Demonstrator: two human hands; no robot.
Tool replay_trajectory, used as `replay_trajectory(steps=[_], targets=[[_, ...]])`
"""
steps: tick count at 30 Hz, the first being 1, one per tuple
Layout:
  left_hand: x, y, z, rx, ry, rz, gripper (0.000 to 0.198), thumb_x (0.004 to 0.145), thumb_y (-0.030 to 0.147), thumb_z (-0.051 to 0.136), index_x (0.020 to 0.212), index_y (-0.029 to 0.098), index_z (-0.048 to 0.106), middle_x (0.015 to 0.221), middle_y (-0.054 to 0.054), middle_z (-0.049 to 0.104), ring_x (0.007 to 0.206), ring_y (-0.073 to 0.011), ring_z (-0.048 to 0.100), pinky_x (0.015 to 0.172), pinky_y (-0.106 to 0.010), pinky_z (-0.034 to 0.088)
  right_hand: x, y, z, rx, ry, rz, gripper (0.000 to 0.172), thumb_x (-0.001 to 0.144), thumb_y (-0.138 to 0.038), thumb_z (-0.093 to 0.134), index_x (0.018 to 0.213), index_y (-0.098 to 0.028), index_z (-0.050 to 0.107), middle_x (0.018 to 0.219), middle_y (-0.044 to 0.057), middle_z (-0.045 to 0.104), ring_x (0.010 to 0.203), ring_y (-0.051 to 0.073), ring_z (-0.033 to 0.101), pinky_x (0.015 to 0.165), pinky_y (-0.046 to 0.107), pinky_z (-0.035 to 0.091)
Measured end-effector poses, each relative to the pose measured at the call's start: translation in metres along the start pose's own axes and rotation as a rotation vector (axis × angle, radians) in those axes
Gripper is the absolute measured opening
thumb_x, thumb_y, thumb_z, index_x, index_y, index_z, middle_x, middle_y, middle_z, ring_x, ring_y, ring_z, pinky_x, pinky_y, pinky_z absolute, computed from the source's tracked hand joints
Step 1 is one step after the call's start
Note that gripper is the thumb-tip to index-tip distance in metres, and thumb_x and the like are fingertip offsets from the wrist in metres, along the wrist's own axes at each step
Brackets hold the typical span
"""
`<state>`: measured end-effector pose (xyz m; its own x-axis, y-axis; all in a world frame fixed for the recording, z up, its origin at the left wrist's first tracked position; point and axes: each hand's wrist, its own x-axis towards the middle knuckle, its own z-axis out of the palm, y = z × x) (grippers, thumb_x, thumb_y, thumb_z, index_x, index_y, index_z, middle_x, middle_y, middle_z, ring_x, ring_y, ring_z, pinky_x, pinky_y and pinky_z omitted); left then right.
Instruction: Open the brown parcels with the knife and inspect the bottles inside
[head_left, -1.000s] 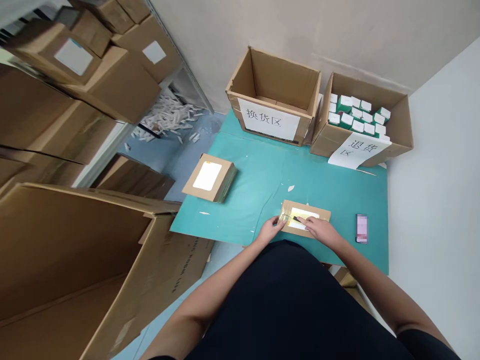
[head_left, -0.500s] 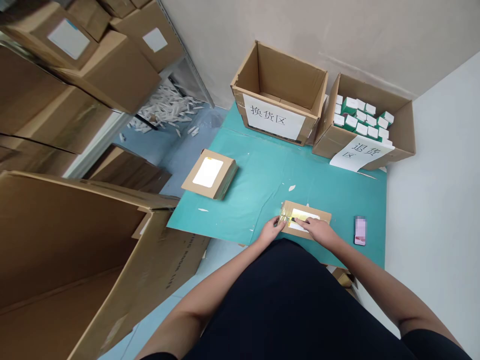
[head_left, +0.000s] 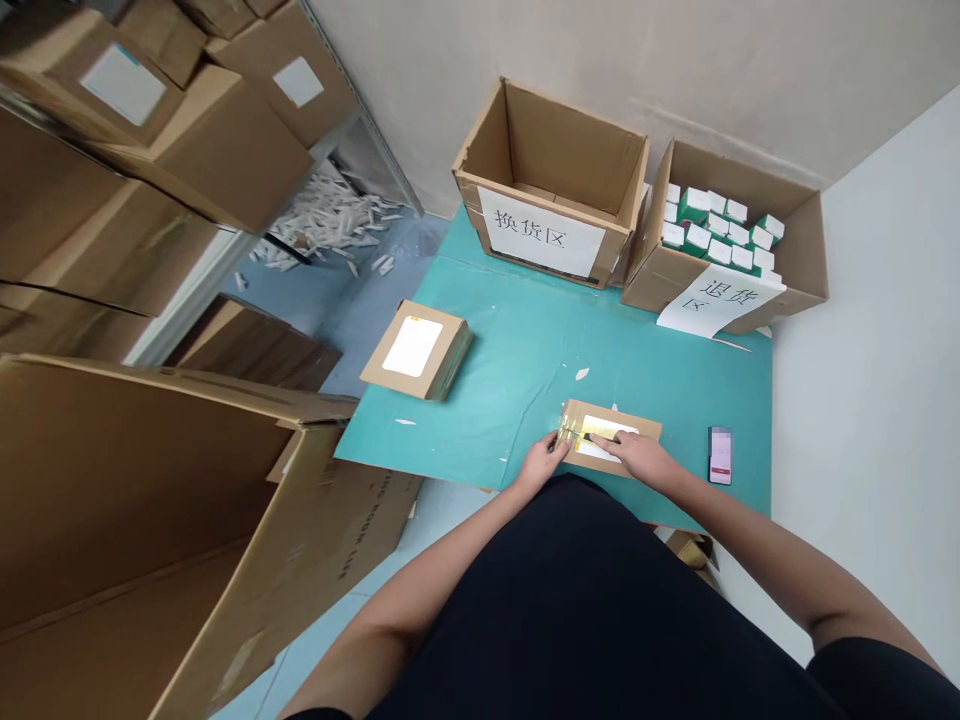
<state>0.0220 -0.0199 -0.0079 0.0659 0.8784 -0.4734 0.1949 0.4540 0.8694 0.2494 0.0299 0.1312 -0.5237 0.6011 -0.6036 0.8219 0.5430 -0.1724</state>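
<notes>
Head view: looking down at a teal mat (head_left: pixel 525 360) spread on the floor, with the person's two bare arms reaching forward.
Small parcel (head_left: pixel 645 431): flat brown cardboard with a white label on top, lying on the mat's near edge, just in front of the person.
Left hand (head_left: pixel 541 462): fingertips touch the parcel's left end, where yellowish tape shows; whether the grip is closed on that edge or only pressing, I cannot tell.
Right hand (head_left: pixel 637 458): rests on the parcel's top, grip clamped on a dark slim tool (head_left: pixel 596 437) whose tip lies on the label.
Phone (head_left: pixel 720 455): flat on the mat, right of the parcel and apart from it.
Second parcel (head_left: pixel 416 349): on the mat's left edge, well apart from the hands.
Open box (head_left: pixel 551 190): at the mat's far side, bearing a paper sign.
Box of cartons (head_left: pixel 802 260): just beside it to the right, holding small white-and-green packs.
Large carton (head_left: pixel 150 520): open, at near left.
</notes>
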Motion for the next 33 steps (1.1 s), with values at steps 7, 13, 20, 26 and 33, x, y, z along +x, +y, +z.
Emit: replay_trajectory(steps=[7,13,20,26,33], targets=[[-0.002,0.001,0.0,-0.022,0.001,-0.023,0.053,0.085,0.048,0.061,0.126,0.016,0.069,0.125,-0.01,0.074,0.117,-0.0307,0.067,0.105,-0.041,0.049,-0.005,0.006,0.007,-0.052,-0.005,0.008,0.062,0.096,-0.009,0.036,0.152,-0.034,0.045,0.116,0.011,0.066,0.093,0.024,0.062,0.075,0.029,0.039],[-0.002,0.001,-0.001,-0.036,0.016,-0.03,0.052,0.083,0.049,0.063,0.124,0.016,0.071,0.124,-0.009,0.074,0.116,-0.0315,0.068,0.104,-0.041,0.05,-0.016,0.022,0.017,-0.043,0.024,0.026,0.065,0.094,-0.007,0.041,0.152,-0.037,0.045,0.113,0.009,0.066,0.091,0.022,0.064,0.075,0.027,0.041],[-0.003,0.002,-0.002,-0.019,0.021,-0.024,0.051,0.084,0.05,0.061,0.12,0.015,0.072,0.121,-0.011,0.075,0.115,-0.0321,0.068,0.103,-0.041,0.05,-0.044,0.047,0.036,-0.103,0.082,0.031,0.071,0.09,-0.006,0.05,0.153,-0.038,0.043,0.113,0.008,0.068,0.09,0.021,0.065,0.073,0.026,0.043],[-0.004,0.008,-0.005,0.032,0.009,-0.04,0.052,0.084,0.051,0.058,0.118,0.015,0.073,0.12,-0.01,0.076,0.112,-0.0318,0.069,0.1,-0.04,0.051,-0.09,0.069,0.044,-0.205,0.105,0.06,0.087,0.082,0.004,0.047,0.156,-0.04,0.036,0.098,0.006,0.066,0.074,0.018,0.062,0.061,0.024,0.039],[-0.007,0.014,-0.009,0.099,0.004,-0.043,0.052,0.085,0.052,0.054,0.116,0.015,0.073,0.119,-0.011,0.076,0.111,-0.0322,0.069,0.098,-0.039,0.052,-0.124,0.08,0.048,-0.275,0.029,0.161,0.091,0.082,0.009,0.04,0.156,-0.042,0.034,0.099,0.006,0.064,0.066,0.015,0.06,0.054,0.023,0.031]])
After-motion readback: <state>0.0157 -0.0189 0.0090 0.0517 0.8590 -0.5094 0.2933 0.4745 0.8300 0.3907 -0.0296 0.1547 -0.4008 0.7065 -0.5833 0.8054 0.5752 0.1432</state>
